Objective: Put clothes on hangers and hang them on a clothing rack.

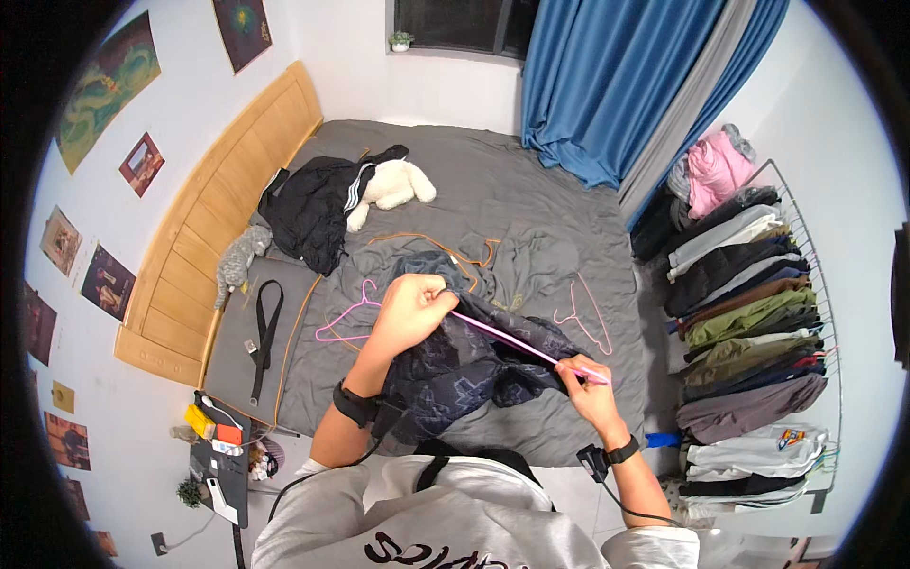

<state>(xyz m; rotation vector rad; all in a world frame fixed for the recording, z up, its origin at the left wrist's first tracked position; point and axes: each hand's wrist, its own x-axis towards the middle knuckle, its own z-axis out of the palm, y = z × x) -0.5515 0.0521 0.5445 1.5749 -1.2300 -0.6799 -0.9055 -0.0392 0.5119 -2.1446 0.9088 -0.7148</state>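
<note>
A dark navy patterned garment (pixel 431 389) hangs bunched in front of me, over the near part of the bed. Along its upper edge runs a thin pink clothes hanger (pixel 512 338), tilted down to the right. My left hand (pixel 412 311) is closed on the garment's edge at the hanger's left end, which the fingers hide. The other end is pinched by my right hand (pixel 588 387), beside the garment's right side. A second pink hanger (pixel 343 334) lies on the bed left of my left hand. Farther right rests a pale pink hanger (pixel 599 318).
Grey bedding (pixel 493 171) carries a black jacket (pixel 318 204), a white plush toy (pixel 393 185), a grey plush toy (pixel 242 256) and a black belt (pixel 268 332). Right of the bed stands a rack of hanging clothes (pixel 749 322). A cluttered small table (pixel 223 465) stands at the lower left.
</note>
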